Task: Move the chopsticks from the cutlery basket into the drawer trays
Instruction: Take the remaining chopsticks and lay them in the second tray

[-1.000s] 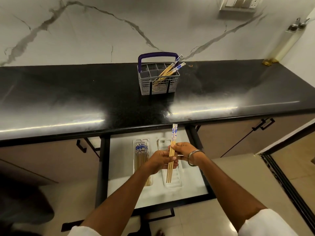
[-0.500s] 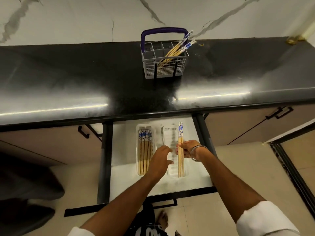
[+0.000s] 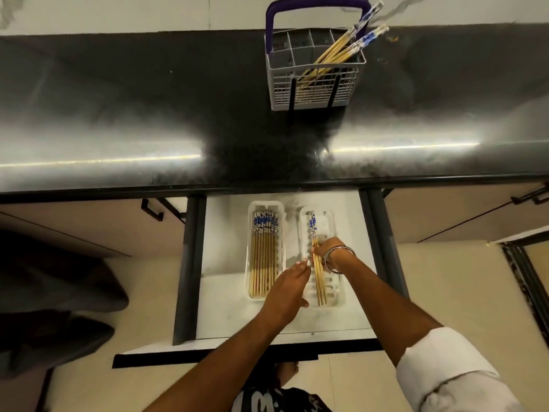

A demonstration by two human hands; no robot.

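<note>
Right hand [image 3: 328,252] pinches a small bundle of chopsticks [image 3: 318,272] near mid-length, laying them in the right tray [image 3: 332,221] of the open drawer [image 3: 225,263]. The bundle's long axis runs front-to-back along the tray, blue ends away from the person, plain tips toward the front wall; it looks down on the tray floor or just above it, can't tell which. Left hand [image 3: 289,288] is flat, fingers straight and together, its tips just beside the bundle's left side, between the two trays. Left tray [image 3: 250,251] holds a full row of chopsticks, same orientation. More chopsticks lean right in the basket [image 3: 315,66] on the counter [image 3: 148,114], well beyond and above the drawer. Likely next: release, then reach up and forward to the basket; the right hand is on its side.
</note>
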